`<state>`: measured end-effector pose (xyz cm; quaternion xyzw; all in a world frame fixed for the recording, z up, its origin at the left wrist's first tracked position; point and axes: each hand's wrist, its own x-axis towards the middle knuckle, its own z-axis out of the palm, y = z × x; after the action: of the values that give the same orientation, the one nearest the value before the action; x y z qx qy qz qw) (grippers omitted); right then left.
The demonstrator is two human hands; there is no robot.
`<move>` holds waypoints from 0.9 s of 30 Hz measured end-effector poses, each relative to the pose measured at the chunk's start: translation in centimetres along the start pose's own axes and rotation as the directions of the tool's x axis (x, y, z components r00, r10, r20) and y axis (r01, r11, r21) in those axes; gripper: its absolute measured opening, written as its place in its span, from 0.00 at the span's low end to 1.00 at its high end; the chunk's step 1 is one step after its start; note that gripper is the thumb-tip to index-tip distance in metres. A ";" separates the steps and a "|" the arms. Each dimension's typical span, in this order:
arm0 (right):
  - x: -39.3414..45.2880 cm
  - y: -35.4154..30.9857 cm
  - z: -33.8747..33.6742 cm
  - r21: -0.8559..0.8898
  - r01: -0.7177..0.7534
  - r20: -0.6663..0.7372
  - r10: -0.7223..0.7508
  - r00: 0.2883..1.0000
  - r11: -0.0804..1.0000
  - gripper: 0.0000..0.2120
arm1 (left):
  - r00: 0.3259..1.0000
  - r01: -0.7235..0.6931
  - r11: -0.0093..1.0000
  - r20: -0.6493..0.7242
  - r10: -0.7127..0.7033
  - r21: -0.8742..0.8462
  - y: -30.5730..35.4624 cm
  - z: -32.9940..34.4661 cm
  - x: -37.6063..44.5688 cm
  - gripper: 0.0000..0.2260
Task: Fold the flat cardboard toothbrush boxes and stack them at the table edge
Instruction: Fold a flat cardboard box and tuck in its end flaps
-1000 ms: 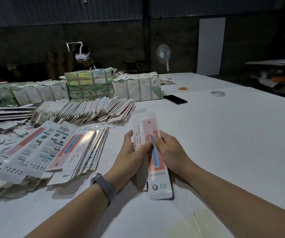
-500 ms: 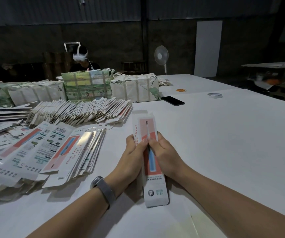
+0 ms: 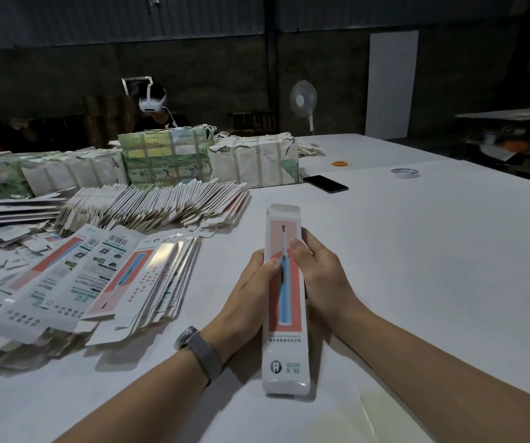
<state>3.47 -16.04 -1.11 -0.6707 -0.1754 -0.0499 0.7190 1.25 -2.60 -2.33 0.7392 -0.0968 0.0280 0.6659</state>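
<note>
I hold one long white toothbrush box (image 3: 284,318) with a red panel and a blue brush picture, lengthwise over the white table (image 3: 417,266). My left hand (image 3: 254,289) grips its left side and my right hand (image 3: 318,270) grips its right side, both thumbs on the printed front. The box looks squared up, with its far end flap open. A fanned pile of flat printed box blanks (image 3: 97,276) lies to the left. Behind it runs a row of folded boxes (image 3: 155,207) leaning on each other.
Wrapped bundles (image 3: 167,158) stand along the back left. A black phone (image 3: 326,183), a tape roll (image 3: 404,172) and an orange ring (image 3: 341,163) lie farther out. A person with a white headset (image 3: 151,102) sits behind the bundles. A fan (image 3: 303,100) stands beyond.
The box has gone from a partly flat, tilted blank to a closed-up straight shape between my hands, and both hands have shifted along its sides.
</note>
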 end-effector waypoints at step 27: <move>0.1 -0.1 0.0 0.019 -0.074 0.066 0.072 0.995 0.997 0.14 | 0.996 -0.026 0.996 -0.085 0.019 -0.087 0.6 -0.2 -0.2 0.21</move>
<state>3.49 -16.00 -1.00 -0.6704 -0.1746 0.0002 0.7212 0.99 -2.44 -1.79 0.7062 -0.0783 0.0621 0.7009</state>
